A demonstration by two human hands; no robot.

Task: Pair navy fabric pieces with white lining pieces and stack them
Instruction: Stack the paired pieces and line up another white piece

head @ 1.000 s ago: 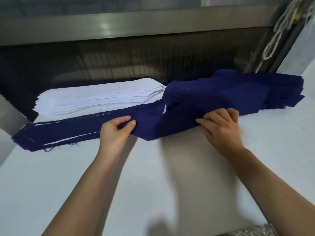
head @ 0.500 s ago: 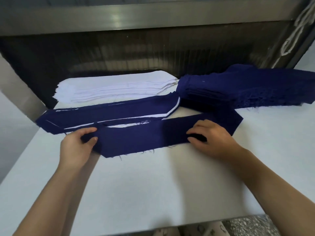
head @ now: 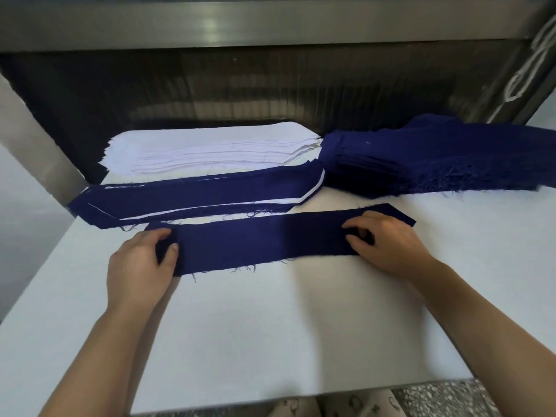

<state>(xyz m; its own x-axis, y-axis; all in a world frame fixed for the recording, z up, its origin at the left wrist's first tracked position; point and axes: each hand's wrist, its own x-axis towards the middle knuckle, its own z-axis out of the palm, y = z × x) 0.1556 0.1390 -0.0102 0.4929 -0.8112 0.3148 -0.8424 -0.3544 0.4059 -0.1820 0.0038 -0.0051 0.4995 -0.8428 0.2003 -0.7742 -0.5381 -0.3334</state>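
A single navy fabric strip (head: pixel 264 242) lies flat on the white table (head: pixel 270 332) in front of me. My left hand (head: pixel 141 263) pinches its left end, thumb on top. My right hand (head: pixel 385 245) rests on its right end with curled fingers pressing the cloth. Just behind lies the stack of paired pieces (head: pixel 195 197), navy on top with white lining edges showing. A pile of white lining pieces (head: pixel 207 149) sits at the back left. A thick pile of navy pieces (head: pixel 436 155) sits at the back right.
A dark ribbed machine opening (head: pixel 240 85) under a metal beam (head: pixel 270 22) closes off the back. A metal post (head: pixel 33 139) stands at the left. A white cord (head: pixel 529 55) hangs at the top right. The table's near edge runs along the bottom, speckled floor beyond.
Both hands pulled one navy strip off the right-hand pile toward me and laid it flat on the table, in front of the paired stack.
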